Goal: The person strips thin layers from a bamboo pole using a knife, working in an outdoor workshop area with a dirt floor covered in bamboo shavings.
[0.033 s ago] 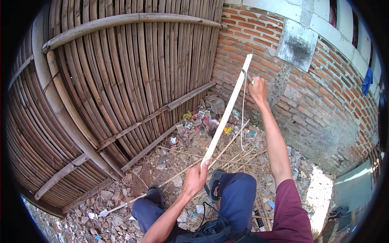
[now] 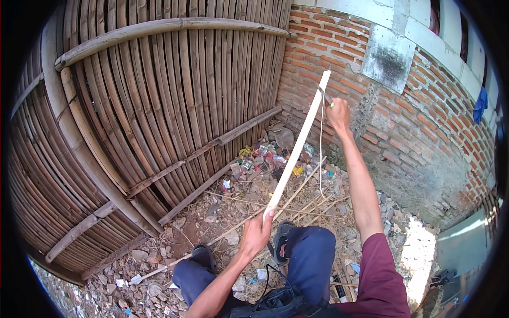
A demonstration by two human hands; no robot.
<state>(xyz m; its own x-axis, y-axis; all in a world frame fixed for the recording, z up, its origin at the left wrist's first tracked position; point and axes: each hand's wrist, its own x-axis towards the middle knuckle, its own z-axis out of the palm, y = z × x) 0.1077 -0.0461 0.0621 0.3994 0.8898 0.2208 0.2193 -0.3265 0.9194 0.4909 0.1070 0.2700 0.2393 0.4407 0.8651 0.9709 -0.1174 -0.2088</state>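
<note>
A tall fence of split bamboo slats (image 2: 175, 106) fills the left and middle of my view, braced by thick bamboo poles that run across it. It meets a red brick wall (image 2: 413, 122) on my right at a corner, and that wall carries a grey patch of plaster high up. Below both lies rough ground (image 2: 222, 212) of dirt, stones and dry stalks, with a heap of coloured litter (image 2: 260, 159) pushed into the corner.

I am crouched low, and my knees in blue trousers (image 2: 310, 254) show at the bottom edge, with a dark shoe under each.

Across the middle slants a long pale bamboo strip (image 2: 297, 146), rising from low centre up toward the brick wall. My hands are well apart, one at each end of it. My left hand (image 2: 257, 233) is closed around the lower end, thumb lying along the strip. My right hand (image 2: 338, 112) is stretched out at arm's length beside the upper end, fingers closed on something small with a green tip; I cannot tell what it is, or whether the hand also touches the strip.

A thin pale sliver (image 2: 321, 153) hangs from the upper end, curling down beside my right forearm, clear of the ground.
</note>
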